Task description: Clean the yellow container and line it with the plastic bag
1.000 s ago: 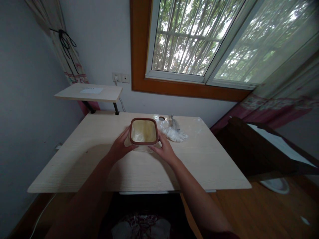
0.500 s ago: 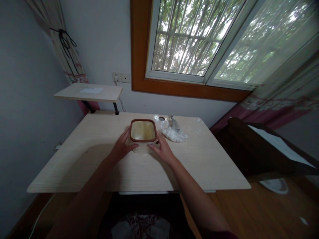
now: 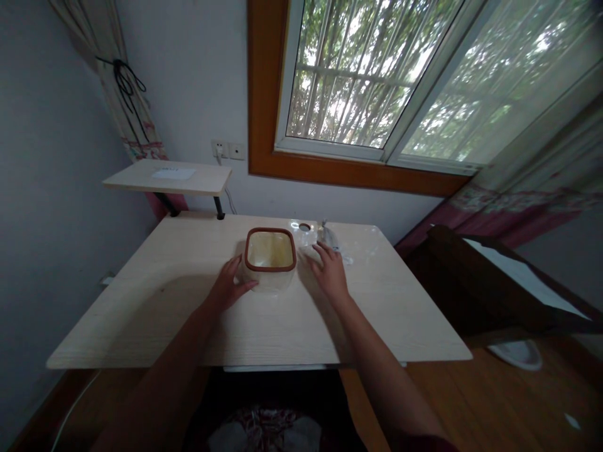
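Note:
A squarish, translucent container (image 3: 269, 279) with a brown rim stands upright on the pale wooden desk, its top uncovered and its inside yellowish. My left hand (image 3: 229, 285) is around its near left corner, fingers along the side and thumb across the front. To the right of the container, my right hand (image 3: 331, 271) is apart from it, with fingers spread and nothing seen in them. Those fingers reach over a clear plastic bag (image 3: 330, 236) with whitish contents, which they partly hide. Whether they touch the bag, I cannot tell.
The desk (image 3: 155, 320) has a round cable hole (image 3: 304, 227) at the back. A raised shelf (image 3: 188, 182) with a paper label (image 3: 173, 173) stands at the back left. Beyond the right edge is a dark piece of furniture (image 3: 509, 289). A window (image 3: 348, 75) is above.
My right hand has let go of the container and moved right, over the plastic bag, its fingers now spread. My left hand stays at the container, which has hardly moved.

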The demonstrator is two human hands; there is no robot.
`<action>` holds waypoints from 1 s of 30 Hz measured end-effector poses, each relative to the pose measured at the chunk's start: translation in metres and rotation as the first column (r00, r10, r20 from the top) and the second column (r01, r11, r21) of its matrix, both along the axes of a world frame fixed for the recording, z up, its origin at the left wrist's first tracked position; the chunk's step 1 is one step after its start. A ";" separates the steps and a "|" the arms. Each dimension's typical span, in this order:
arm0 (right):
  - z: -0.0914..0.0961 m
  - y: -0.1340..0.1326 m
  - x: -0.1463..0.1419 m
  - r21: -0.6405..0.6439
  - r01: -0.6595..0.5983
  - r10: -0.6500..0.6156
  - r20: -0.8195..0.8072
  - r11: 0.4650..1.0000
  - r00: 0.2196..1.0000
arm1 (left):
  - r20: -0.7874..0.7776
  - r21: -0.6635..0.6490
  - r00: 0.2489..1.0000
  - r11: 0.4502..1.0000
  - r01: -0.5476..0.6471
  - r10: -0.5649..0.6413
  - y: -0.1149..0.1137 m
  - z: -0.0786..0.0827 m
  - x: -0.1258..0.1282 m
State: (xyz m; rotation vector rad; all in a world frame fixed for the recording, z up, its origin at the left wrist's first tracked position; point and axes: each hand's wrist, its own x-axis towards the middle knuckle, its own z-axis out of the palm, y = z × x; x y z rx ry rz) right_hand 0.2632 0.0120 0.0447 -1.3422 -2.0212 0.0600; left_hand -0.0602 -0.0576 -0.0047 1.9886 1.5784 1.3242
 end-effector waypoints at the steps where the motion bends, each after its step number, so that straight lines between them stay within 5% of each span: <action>1: 0.001 0.005 0.003 0.011 0.076 -0.077 0.085 0.997 0.993 | 0.000 -0.002 1.000 1.000 -0.001 0.001 0.000 -0.002 0.000; 4: 0.004 0.019 0.009 0.036 0.236 -0.235 0.306 0.971 0.922 | -0.006 -0.003 1.000 1.000 0.014 -0.014 0.001 -0.006 -0.001; 9: -0.001 0.034 0.013 -0.088 0.241 -0.163 0.518 0.966 0.840 | -0.019 0.038 1.000 0.999 0.020 -0.019 0.001 -0.016 -0.005; 17: -0.009 0.032 0.040 -0.158 0.321 -0.189 0.545 0.934 0.817 | -0.023 0.045 0.999 0.998 0.047 -0.046 -0.003 -0.015 -0.003; 30: -0.018 0.027 0.136 -0.080 0.512 -0.372 0.594 0.855 0.714 | -0.046 0.008 0.998 0.999 0.032 -0.031 -0.009 -0.003 0.006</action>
